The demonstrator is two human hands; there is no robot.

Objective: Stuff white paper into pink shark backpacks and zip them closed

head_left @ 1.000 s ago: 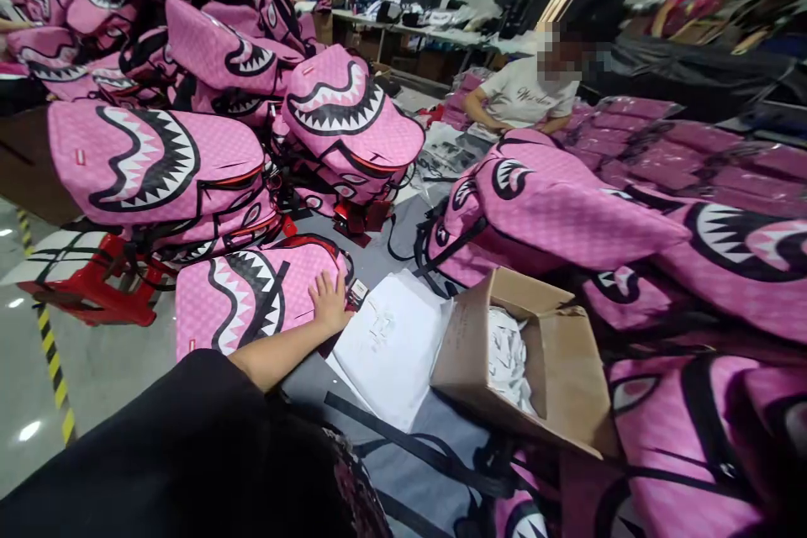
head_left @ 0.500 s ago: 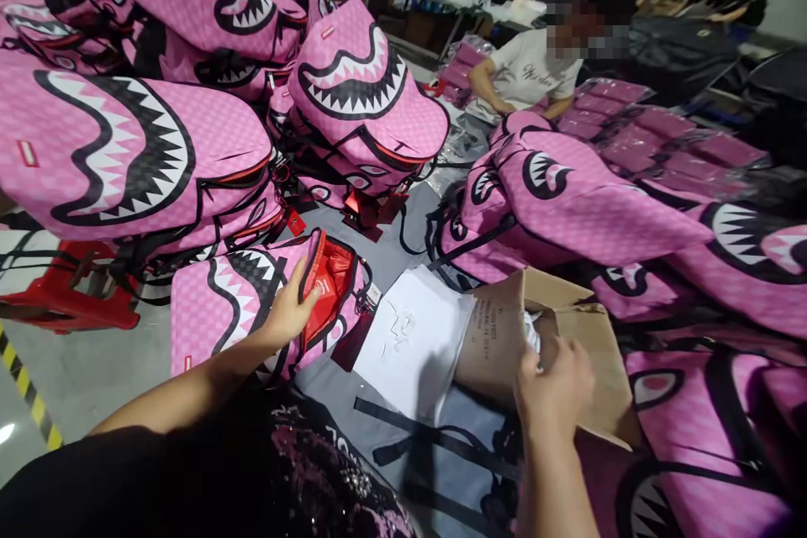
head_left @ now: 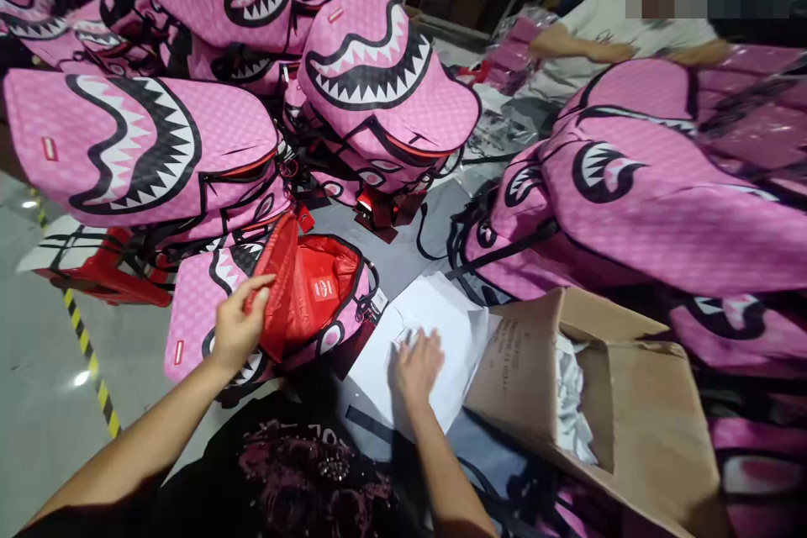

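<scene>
A pink backpack (head_left: 189, 303) with a shark-mouth print lies before me, its flap pulled back so the red lining (head_left: 324, 282) shows. My left hand (head_left: 238, 324) pinches the edge of that flap. Over a stack of white paper (head_left: 450, 311), my right hand (head_left: 421, 361) is spread, somewhat blurred, with its fingers apart; whether it touches the sheets I cannot tell. Right of the paper stands an open cardboard box (head_left: 661, 420) with crumpled white paper (head_left: 571, 395) inside.
Stacked pink backpacks (head_left: 233, 126) rise at the left and back, and more pink bags (head_left: 656, 185) lie at the right. A person in a light shirt (head_left: 605, 25) is across the table. A red stool (head_left: 113, 277) stands at the left.
My left hand has drawn the flap back to the left, and the backpack opens wider. My right hand has moved left from the box to above the white paper. The view has shifted.
</scene>
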